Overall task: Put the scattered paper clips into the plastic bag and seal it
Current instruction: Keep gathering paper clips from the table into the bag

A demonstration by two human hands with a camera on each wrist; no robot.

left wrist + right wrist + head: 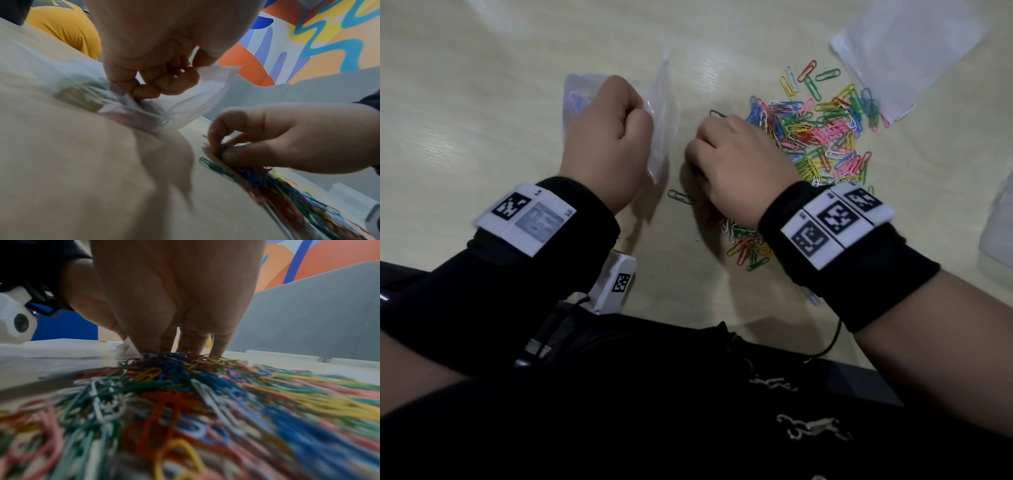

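A clear plastic bag (661, 113) lies on the pale table, with a few clips showing through it. My left hand (609, 137) grips the bag's mouth in curled fingers (156, 82), holding the bag (185, 100) up off the table. A heap of coloured paper clips (822, 133) spreads to the right, with more under my right wrist (746, 246). My right hand (736, 161) is down on the heap's left edge, thumb and fingers (226, 146) pinching a small bunch of clips (164, 358). A single green clip (680, 197) lies between the hands.
Another clear bag (904, 51) lies at the far right corner. A further pale plastic piece (1000, 233) sits at the right edge. The table's near edge meets my dark clothing (688, 394). A grey partition (308, 313) stands behind the table.
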